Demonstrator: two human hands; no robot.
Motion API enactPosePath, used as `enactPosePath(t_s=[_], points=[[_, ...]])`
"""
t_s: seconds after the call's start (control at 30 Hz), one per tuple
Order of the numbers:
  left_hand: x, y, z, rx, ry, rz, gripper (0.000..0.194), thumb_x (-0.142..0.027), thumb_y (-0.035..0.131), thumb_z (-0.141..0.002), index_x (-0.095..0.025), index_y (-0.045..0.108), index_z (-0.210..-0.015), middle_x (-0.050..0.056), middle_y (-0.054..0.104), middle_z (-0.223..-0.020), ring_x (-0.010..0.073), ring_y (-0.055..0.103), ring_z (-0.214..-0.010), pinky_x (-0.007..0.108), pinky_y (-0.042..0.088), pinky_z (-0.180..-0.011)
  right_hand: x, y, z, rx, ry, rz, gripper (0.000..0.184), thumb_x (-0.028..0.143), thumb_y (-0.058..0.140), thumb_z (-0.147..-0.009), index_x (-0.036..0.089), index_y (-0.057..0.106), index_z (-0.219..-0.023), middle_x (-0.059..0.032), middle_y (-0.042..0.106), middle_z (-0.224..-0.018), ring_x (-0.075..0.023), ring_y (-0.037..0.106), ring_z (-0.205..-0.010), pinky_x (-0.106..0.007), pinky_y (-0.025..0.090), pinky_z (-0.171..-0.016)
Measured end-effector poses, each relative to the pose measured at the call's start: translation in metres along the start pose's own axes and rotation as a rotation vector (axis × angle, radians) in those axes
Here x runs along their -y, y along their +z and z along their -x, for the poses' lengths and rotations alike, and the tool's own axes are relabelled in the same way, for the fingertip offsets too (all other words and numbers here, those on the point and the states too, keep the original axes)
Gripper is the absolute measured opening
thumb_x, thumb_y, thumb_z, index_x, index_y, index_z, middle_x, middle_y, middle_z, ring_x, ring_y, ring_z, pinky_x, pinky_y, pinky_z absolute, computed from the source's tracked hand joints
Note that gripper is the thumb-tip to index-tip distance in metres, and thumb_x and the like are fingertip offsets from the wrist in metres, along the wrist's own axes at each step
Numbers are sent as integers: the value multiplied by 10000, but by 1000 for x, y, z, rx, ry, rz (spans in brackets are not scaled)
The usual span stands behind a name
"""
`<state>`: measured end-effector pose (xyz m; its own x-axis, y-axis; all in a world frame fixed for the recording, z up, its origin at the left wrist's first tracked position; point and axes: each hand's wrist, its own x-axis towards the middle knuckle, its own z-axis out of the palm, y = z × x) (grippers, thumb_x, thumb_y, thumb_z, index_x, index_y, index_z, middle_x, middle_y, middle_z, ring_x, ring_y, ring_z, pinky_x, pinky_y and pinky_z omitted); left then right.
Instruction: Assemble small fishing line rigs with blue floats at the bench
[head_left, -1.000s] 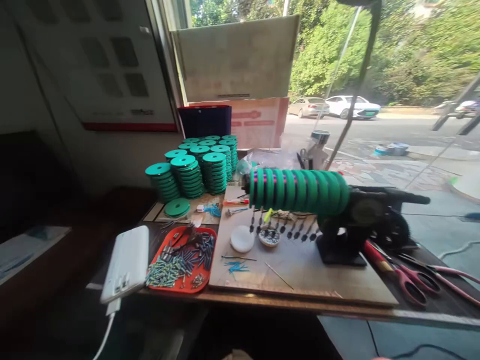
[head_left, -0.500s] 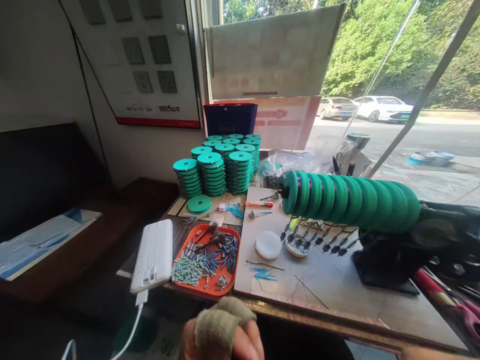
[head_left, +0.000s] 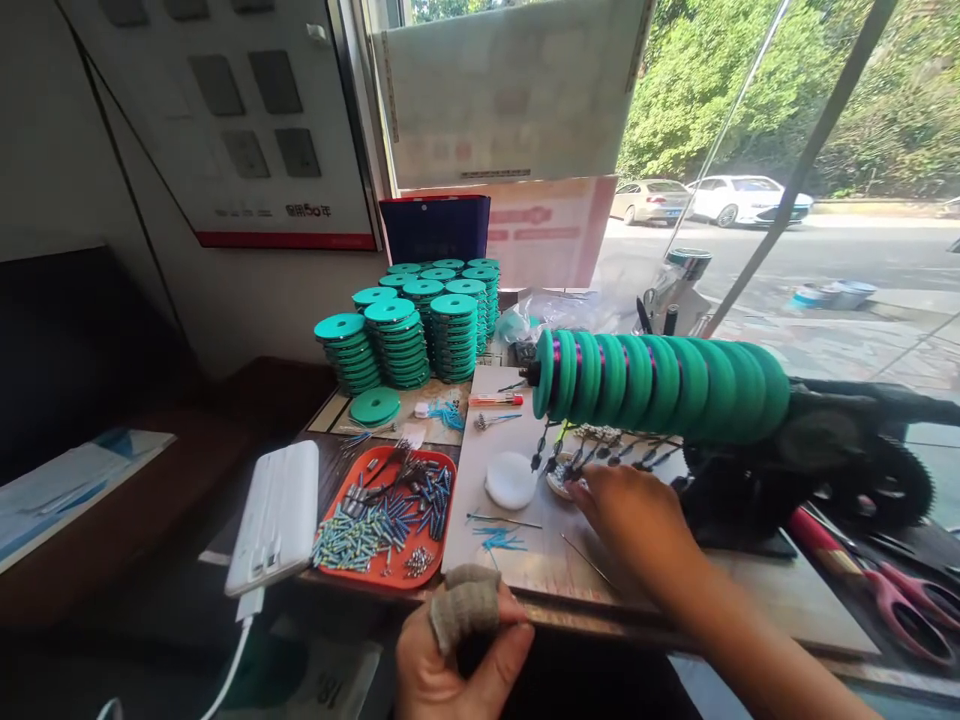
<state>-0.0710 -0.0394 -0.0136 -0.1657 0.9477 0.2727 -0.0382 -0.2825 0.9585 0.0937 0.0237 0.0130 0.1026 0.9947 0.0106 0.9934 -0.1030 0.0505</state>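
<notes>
My left hand [head_left: 465, 640], with cloth wraps on its fingers, is at the table's front edge. Its thumb and forefinger meet in a pinch; anything between them is too small to make out. My right hand [head_left: 634, 505] reaches over the board, fingertips drawn together at the small bowl of beads [head_left: 559, 480]. What those fingers grip is hidden. Just above hang several dark line ends [head_left: 576, 462] from a row of green foam spools [head_left: 660, 385] on a black winding machine [head_left: 750, 490]. A white round pad [head_left: 511, 480] lies left of the bowl.
An orange tray [head_left: 442, 560] holds float-like pieces and small metal parts. Stacks of green spools [head_left: 390, 345] stand behind it. A white power bank [head_left: 276, 515] with a cable is at left. Blue sticks [head_left: 499, 540] and a thin needle-like rod [head_left: 587, 560] lie on the board; scissors [head_left: 911, 610] at right.
My right hand has come in from the lower right to the bowl. The left hand has turned, showing its thumb against the forefinger. The view has shifted slightly to the right.
</notes>
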Motion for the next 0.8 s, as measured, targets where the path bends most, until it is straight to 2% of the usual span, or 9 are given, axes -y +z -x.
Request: enactPosePath(t_s=[0.23, 0.43, 0.6, 0.8], points=[[-2, -10, 8, 79, -99, -49, 58, -164, 725, -575, -218, 704, -576, -15, 663, -556, 138, 604, -562, 186, 471, -571, 3, -4, -8, 4, -2, 21, 257, 88, 437, -821, 129, 689, -786, -153, 701, -768, -257, 675, -773, -291, 472, -613], [-4, -17, 20, 106, -176, -93, 22, -203, 721, -567, -207, 701, -558, -3, 663, -536, 153, 609, -546, 203, 469, -552, -2, 0, -2, -15, 13, 16, 242, 178, 451, -838, 117, 682, -795, -164, 697, -776, -262, 671, -752, -297, 468, -609], [-4, -14, 25, 138, -194, -62, 21, -201, 718, -564, -207, 700, -556, -3, 661, -538, 151, 607, -546, 204, 465, -555, 0, 2, -6, -28, 32, -5, 206, 245, 499, -831, 153, 682, -850, -134, 699, -808, -219, 665, -785, -252, 457, -631], [-5, -15, 25, 133, -191, -40, 52, -165, 703, -563, -216, 695, -552, -23, 648, -543, 124, 590, -553, 177, 443, -572, 4, 5, -9, -45, 29, -33, 233, 213, 479, -828, 141, 696, -783, -144, 702, -770, -252, 669, -758, -279, 451, -606]])
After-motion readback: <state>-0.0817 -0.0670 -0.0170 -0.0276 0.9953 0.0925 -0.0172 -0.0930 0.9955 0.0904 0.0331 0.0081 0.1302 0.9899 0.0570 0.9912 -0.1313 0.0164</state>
